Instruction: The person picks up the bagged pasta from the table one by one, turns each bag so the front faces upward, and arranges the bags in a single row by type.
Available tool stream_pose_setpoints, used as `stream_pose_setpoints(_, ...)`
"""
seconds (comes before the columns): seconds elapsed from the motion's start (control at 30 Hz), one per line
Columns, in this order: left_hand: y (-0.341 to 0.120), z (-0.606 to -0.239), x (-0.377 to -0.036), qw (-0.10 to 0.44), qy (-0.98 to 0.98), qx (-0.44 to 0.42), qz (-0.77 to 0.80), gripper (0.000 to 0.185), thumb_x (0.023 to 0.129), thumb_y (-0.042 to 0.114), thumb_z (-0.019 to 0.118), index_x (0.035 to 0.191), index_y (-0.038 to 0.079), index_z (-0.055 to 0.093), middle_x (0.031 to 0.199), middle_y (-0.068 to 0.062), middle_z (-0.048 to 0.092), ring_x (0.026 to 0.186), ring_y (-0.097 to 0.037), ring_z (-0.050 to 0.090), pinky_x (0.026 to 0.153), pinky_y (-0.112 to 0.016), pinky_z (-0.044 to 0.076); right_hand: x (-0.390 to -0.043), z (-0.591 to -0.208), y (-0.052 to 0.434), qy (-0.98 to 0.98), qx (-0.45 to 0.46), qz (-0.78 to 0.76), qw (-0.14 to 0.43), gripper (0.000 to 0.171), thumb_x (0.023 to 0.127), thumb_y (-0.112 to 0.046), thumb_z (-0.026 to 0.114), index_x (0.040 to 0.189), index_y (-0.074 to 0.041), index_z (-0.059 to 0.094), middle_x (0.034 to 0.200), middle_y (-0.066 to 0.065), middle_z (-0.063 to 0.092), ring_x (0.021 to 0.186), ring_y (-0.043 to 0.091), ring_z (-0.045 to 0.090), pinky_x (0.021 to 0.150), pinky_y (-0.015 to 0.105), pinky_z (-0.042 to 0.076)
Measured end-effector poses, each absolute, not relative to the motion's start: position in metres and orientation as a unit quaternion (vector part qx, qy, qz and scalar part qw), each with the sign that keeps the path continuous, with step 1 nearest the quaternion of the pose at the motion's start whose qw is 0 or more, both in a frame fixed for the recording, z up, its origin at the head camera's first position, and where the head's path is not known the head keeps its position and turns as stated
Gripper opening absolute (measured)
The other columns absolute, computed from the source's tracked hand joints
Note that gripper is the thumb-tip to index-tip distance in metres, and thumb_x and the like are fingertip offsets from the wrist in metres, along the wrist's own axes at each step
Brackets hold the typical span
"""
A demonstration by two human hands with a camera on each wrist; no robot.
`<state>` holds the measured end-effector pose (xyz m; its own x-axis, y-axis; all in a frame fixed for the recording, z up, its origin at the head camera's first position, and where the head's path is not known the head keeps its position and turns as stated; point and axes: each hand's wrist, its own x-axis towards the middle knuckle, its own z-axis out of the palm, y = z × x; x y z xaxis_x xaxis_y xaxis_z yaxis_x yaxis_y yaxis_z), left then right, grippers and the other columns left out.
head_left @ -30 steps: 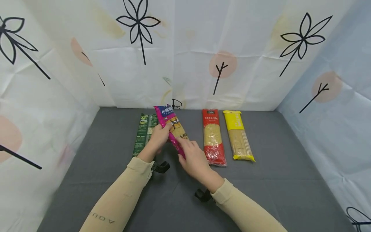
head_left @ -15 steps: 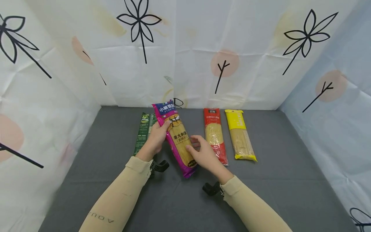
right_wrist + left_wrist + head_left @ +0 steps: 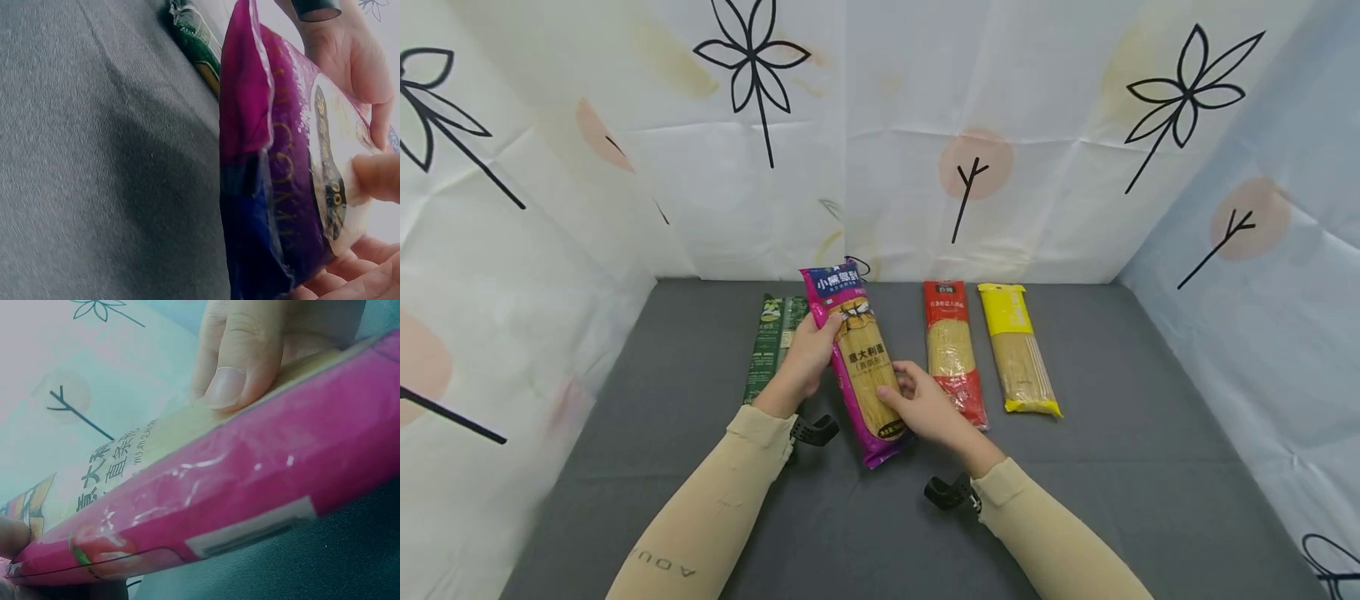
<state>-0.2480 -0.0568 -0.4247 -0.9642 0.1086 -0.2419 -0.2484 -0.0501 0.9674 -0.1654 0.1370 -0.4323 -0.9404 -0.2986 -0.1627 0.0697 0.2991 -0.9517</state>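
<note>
A pink-and-purple spaghetti packet (image 3: pixel 867 354) is held tilted above the grey table, its printed front facing up. My left hand (image 3: pixel 805 357) grips its upper left edge, thumb on the front. At the lower right edge my right hand (image 3: pixel 927 406) pinches the packet, thumb on the front and fingers curled behind. The left wrist view shows the packet's pink side (image 3: pixel 250 478) and the right thumb (image 3: pixel 240 369) on the front. In the right wrist view the sealed purple end (image 3: pixel 290 162) hangs clear of the cloth.
A green pasta packet (image 3: pixel 767 346) lies partly hidden behind the left hand. To the right lie a red spaghetti packet (image 3: pixel 951 346) and a yellow noodle packet (image 3: pixel 1021 358). Patterned white cloth (image 3: pixel 895 183) walls the table (image 3: pixel 1112 500) on three sides.
The spaghetti packet has turned so its front shows fully, its lower end now nearer me. My right hand has shifted from across its lower part to its right edge; the left keeps its grip.
</note>
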Motion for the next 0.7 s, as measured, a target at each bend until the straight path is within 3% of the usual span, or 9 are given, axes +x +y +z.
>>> stream_pose_setpoints(0.17, -0.054, -0.427, -0.247, 0.128, 0.690, -0.044, 0.711, 0.045, 0.103, 0.036, 0.046, 0.143, 0.017, 0.038, 0.120, -0.011, 0.058, 0.106, -0.026, 0.061, 0.088, -0.044, 0.051, -0.167, -0.453, 0.135, 0.778, -0.065, -0.611, 0.133, 0.050, 0.099, -0.019, 0.057, 0.139, 0.004, 0.036, 0.118, 0.021, 0.061, 0.100, 0.026, 0.063, 0.079, 0.038, 0.054)
stream_pose_setpoints(0.47, -0.049, -0.439, -0.243, 0.125, 0.697, -0.021, 0.706, 0.039, 0.100, 0.020, 0.053, 0.136, 0.010, 0.041, 0.122, -0.012, 0.055, 0.106, -0.026, 0.059, 0.086, -0.040, 0.051, -0.166, -0.458, 0.130, 0.761, -0.026, -0.642, 0.095, 0.050, 0.099, -0.016, 0.057, 0.139, 0.002, 0.032, 0.118, 0.019, 0.055, 0.095, 0.025, 0.061, 0.076, 0.037, 0.054)
stream_pose_setpoints(0.7, -0.045, -0.446, -0.235, 0.114, 0.734, 0.013, 0.669, 0.050, 0.097, 0.021, 0.059, 0.143, 0.014, 0.038, 0.111, -0.014, 0.059, 0.096, -0.026, 0.062, 0.077, -0.039, 0.054, -0.167, -0.456, 0.125, 0.747, 0.002, -0.662, 0.067, 0.046, 0.100, -0.011, 0.053, 0.138, 0.001, 0.032, 0.118, 0.021, 0.053, 0.095, 0.028, 0.060, 0.076, 0.038, 0.054)
